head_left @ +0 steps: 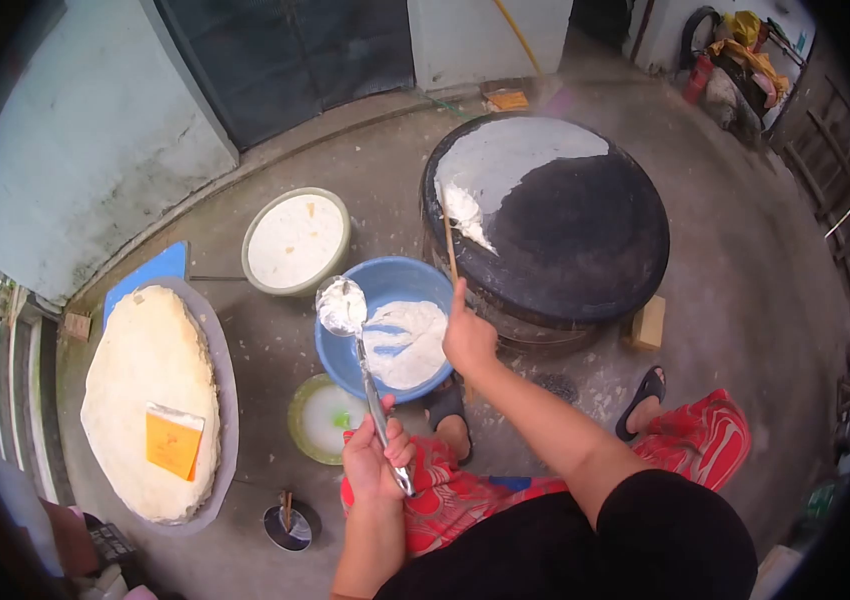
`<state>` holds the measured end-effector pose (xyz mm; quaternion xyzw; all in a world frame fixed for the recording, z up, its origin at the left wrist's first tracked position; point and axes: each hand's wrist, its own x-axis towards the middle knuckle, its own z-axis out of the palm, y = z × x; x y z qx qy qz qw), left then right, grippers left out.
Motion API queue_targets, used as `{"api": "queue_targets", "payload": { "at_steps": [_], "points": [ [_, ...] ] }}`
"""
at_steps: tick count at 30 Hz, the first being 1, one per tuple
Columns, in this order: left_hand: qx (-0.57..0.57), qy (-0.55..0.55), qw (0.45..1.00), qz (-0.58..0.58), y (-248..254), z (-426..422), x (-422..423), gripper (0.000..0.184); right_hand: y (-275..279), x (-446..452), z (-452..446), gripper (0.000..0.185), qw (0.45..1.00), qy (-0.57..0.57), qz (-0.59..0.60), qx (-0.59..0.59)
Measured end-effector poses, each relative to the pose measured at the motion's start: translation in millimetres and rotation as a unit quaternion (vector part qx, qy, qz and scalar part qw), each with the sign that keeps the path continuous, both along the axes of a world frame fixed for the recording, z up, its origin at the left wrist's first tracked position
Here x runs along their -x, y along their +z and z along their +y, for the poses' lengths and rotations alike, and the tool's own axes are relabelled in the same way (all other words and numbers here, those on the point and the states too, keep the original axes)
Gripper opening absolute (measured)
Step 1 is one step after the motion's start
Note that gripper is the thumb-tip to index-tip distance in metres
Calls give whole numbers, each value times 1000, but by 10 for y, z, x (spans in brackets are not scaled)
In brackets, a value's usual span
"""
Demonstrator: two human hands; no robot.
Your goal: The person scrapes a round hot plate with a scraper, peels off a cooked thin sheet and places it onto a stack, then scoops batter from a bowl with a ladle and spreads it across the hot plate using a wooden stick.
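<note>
My left hand (377, 458) is closed round the handle of a metal ladle (371, 385), whose bowl carries a lump of white batter. The ladle's bowl hangs over the left rim of a blue basin (400, 270) holding thick white batter (415, 350). In my right hand (470, 338) is a thin wooden spreader (449, 240), reaching onto a large round black griddle (590, 235). Its far end meets a thick clump of batter (466, 215) at the griddle's left edge. A thin pale layer (515, 155) covers the griddle's far left part; the remainder shows black.
Left of the basin stands a pale bowl (345, 215) of white batter. A tall stack of flatbreads (145, 360) bears an orange packet (174, 442). Closer in are a green bowl (297, 425) of cloudy liquid and a small pot (290, 540). A wooden block (648, 323) sits beside the griddle.
</note>
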<state>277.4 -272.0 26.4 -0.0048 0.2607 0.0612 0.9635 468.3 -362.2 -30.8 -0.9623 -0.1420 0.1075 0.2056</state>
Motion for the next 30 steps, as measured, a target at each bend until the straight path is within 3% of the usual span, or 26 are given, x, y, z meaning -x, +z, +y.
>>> {"api": "queue_targets", "payload": {
  "at_steps": [3,7,10,15,17,21,25,29,30],
  "points": [
    [-7,5,1000,10,34,3,-12,35,-168,-339,266,73,998,34,-32,30],
    [18,2,1000,-6,-1,33,28,36,-132,-61,-72,72,997,-51,-65,-12],
    [16,-2,1000,-17,-37,63,40,36,127,406,-214,72,995,-62,45,-60],
    [-9,-2,1000,-12,-22,61,50,36,-205,-71,160,71,999,-37,-5,-24],
    [-6,-4,1000,8,-28,74,76,35,-226,-68,43,71,993,-101,-22,-61],
    [-2,-6,1000,-13,-51,89,56,35,94,487,-253,72,989,-115,52,-81],
    [-37,-1,999,20,31,50,53,34,-310,187,21,70,996,-71,-35,-34],
    [-45,-10,998,38,49,68,51,34,-178,269,-280,71,989,-122,-13,-78],
    [-43,-12,998,32,41,69,38,34,57,437,-370,70,987,-134,43,-83]
  ]
}}
